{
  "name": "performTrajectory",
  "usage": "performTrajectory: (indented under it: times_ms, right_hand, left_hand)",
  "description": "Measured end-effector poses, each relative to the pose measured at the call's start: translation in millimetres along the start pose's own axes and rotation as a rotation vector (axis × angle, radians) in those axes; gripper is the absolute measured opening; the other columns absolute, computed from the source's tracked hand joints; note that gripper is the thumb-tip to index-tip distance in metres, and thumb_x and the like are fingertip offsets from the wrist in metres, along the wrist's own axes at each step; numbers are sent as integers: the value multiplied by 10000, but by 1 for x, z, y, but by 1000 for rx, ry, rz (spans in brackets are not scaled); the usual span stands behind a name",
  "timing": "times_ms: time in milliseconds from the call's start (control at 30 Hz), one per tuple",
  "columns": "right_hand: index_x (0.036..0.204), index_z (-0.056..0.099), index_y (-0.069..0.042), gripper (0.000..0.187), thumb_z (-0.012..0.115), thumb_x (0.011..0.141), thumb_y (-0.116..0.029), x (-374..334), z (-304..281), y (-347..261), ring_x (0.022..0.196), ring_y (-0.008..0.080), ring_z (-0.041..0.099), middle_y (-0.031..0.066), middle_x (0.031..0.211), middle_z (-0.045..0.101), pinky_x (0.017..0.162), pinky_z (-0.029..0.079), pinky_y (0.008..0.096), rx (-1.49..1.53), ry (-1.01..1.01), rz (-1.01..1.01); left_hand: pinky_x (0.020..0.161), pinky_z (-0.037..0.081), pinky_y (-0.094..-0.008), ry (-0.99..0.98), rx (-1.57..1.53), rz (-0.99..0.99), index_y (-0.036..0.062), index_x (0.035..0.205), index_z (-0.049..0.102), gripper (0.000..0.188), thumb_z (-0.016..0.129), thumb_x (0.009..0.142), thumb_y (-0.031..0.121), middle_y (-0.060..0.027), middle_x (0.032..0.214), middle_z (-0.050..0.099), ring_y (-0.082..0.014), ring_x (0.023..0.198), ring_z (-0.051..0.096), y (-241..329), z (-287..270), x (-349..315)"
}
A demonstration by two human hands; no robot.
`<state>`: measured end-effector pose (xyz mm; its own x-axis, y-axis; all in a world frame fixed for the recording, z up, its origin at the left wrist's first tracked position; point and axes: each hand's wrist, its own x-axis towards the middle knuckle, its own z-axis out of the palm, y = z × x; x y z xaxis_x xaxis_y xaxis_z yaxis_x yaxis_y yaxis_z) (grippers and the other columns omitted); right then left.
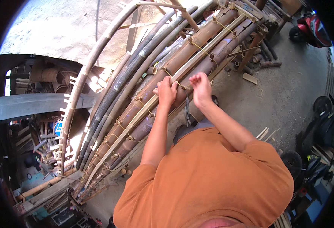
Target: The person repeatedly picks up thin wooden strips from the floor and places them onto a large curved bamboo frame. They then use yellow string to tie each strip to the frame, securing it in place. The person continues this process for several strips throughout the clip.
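Wooden strip [148,105] passing under left grip [167,91].

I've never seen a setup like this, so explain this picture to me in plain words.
There is no machine here, just a person's two bare hands. A wide fisheye camera worn on the head looks down, so straight edges bend and the corners go dark. The orange-brown shirt is the wearer's own.

Two thick bamboo poles run diagonally across the view, with short pegs and thin yellow cords along them. A long pale wooden strip lies between them.

The left hand is at that strip. The right hand is to its right, fingers curled; I cannot make out anything in it.
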<state>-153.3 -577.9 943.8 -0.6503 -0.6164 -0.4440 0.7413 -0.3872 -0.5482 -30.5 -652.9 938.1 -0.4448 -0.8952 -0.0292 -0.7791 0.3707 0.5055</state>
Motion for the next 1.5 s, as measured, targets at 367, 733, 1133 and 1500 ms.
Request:
performTrajectory:
  times_ms: [367, 733, 1133, 1500]
  right_hand:
    - [807, 652, -50, 442, 491, 961, -431, 106, 86, 61, 750, 256, 647, 114, 751, 666, 709, 473, 367, -1692, -730, -1050]
    - [609, 627, -65, 318, 548, 855, -251, -5, -30, -14, 602, 350, 635, 155, 599, 628, 601, 499, 487, -1620, -1456, -398]
    - [919, 653, -43, 210, 636, 792, -210, -74, -20, 13, 880, 296, 628, 178, 960, 668, 785, 482, 432, -1707, -1324, -585]
    - [797, 590, -81, 245, 454, 971, -189, -134, 48, 153, 749, 142, 592, 61, 785, 612, 667, 474, 302, -321, -426, -187]
  left_hand:
    - [849, 368, -491, 53, -74, 68, 97, 1133, 624, 258, 471, 956, 206, -204, 1073, 647, -393, 1000, 593, 0, 5, 1]
    - [737, 473, -357, 163, -493, -9, 62, 958, 679, 265, 489, 993, 244, -86, 815, 686, -206, 775, 638, 3, -3, 29]
    - [809, 489, -486, 155, -236, 51, -19, 1116, 632, 391, 494, 968, 315, -249, 949, 677, -406, 912, 652, -74, -28, 118]
    - [834, 335, -504, -37, 87, 69, 104, 1083, 601, 256, 653, 877, 246, -161, 917, 625, -324, 939, 576, -143, -74, -84]
